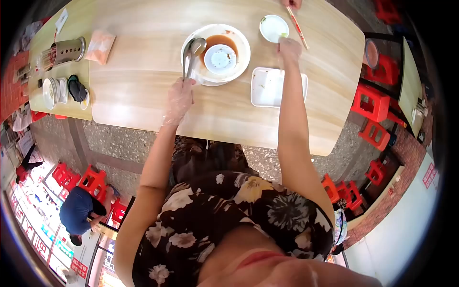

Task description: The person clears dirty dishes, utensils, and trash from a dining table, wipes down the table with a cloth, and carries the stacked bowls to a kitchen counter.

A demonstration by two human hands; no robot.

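My left hand, in a clear plastic glove, is closed around the handles of two metal spoons. Their heads rest over the left rim of a large white bowl. Brown liquid lies in that bowl, with a small white bowl sitting in it. My right hand, also gloved, grips the near right rim of a small white dish that has green scraps in it. Below my right wrist lies a white rectangular plate with a few crumbs, partly covered by my forearm.
Another person's hand is at the far edge, by chopsticks in a red-and-white wrapper. A tissue packet, a metal utensil holder and stacked dishes stand on the left. Red stools surround the table.
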